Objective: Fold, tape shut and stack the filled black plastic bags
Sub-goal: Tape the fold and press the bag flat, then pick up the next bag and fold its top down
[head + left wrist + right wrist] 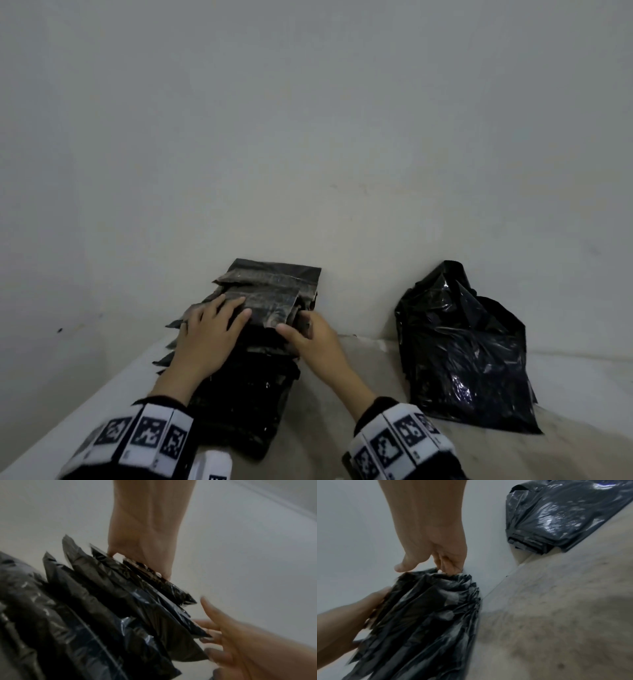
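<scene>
Your pale work surface [428, 452] meets a plain wall [308, 120]. On it, against the wall to your right, sits a large crumpled black bag [469, 346]. In front of you leans the stack of folded black bags [246, 346]. Your left hand [205, 335] lies flat on the stack, fingers straight. Your right hand [313, 337] curls its fingers round the stack's right edge, thumb on top.

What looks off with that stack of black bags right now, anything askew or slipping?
The stack of folded bags is not square: its layers fan out, with corners jutting past the left edge, plain in the left wrist view. The left hand presses flat on top; the right hand is at its right edge. The loose black bag sits crumpled, apart.
</scene>
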